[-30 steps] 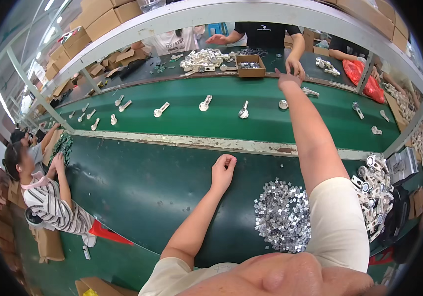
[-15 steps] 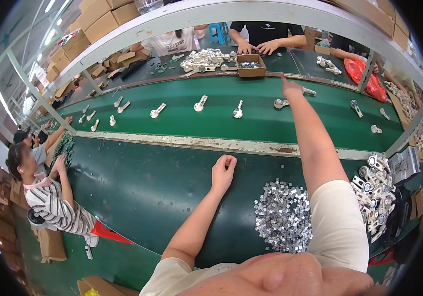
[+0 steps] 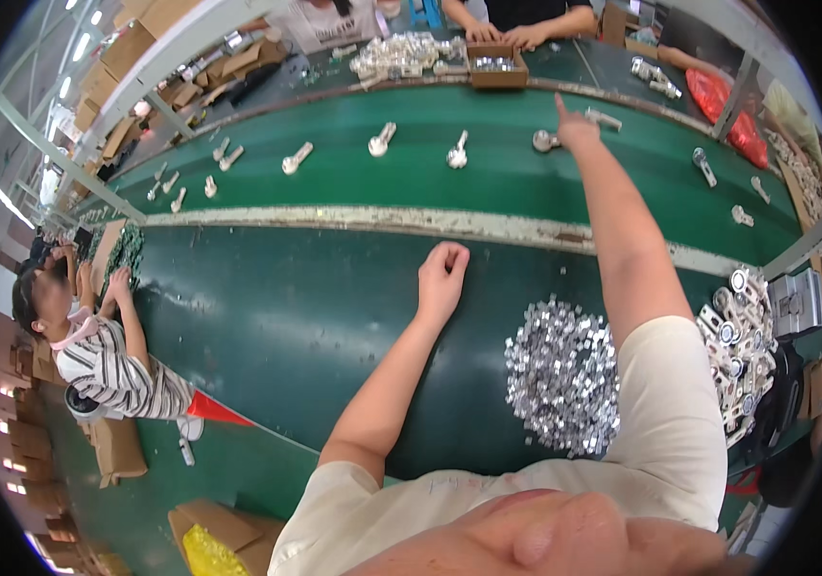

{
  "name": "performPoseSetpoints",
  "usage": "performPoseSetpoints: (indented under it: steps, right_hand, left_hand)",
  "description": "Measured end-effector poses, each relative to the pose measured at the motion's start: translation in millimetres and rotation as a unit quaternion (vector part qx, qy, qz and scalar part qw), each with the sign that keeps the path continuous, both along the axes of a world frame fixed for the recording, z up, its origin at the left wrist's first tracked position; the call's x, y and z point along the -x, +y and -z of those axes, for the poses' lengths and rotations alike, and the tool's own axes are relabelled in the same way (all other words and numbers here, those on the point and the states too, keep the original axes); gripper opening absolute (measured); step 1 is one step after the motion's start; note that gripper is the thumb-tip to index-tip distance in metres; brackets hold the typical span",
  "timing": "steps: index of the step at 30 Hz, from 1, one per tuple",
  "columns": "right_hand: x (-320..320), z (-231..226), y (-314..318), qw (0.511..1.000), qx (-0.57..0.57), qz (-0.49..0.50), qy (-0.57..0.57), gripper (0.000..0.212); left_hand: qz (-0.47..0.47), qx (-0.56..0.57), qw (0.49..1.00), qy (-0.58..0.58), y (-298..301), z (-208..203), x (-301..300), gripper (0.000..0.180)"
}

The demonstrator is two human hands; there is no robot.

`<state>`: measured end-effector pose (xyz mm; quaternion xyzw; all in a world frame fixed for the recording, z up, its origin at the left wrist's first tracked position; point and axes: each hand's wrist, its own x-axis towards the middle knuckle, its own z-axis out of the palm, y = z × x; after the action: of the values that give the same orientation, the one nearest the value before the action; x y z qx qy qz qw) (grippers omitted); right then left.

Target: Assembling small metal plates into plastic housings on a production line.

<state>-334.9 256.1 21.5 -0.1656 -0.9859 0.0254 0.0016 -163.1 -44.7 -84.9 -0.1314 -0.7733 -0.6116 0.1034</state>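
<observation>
Green conveyor surface (image 3: 334, 197): right hand (image 3: 579, 128) outstretched, fingers loosely spread and empty, just beside a small metal fitting (image 3: 545, 141) lying to its left, long axis crosswise; left hand (image 3: 442, 278) curled, empty, well short.

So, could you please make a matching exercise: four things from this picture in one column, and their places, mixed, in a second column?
Things:
1. left hand
2. right hand
3. heap of small silver parts
4. cardboard box

Places:
A. on the far table, beyond the belt
B. resting on the dark green table
C. on the table between the two arms
D. stretched out over the green belt, by a metal piece

Pairs: 1-B, 2-D, 3-C, 4-A
</observation>
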Motion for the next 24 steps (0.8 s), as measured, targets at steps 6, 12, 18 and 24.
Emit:
performPoseSetpoints:
  steps: [6,12,18,24]
  right_hand:
    - [-2,27,4,0.999,0.004,0.028,-0.033,0.079]
    - [-9,29,1,0.999,-0.011,0.026,-0.032,0.082]
    - [-8,38,10,0.999,-0.010,0.031,-0.014,0.082]
    - [-13,48,9,0.999,-0.014,0.029,-0.020,0.077]
  left_hand:
    - [0.002,0.013,1.000,-0.007,4,15,-5,0.011]
    - [0.001,0.008,1.000,-0.019,2,6,-10,0.011]
    - [0.007,0.021,0.999,-0.027,2,6,-4,0.012]
    - [0.008,0.009,0.999,-0.030,2,6,-4,0.011]
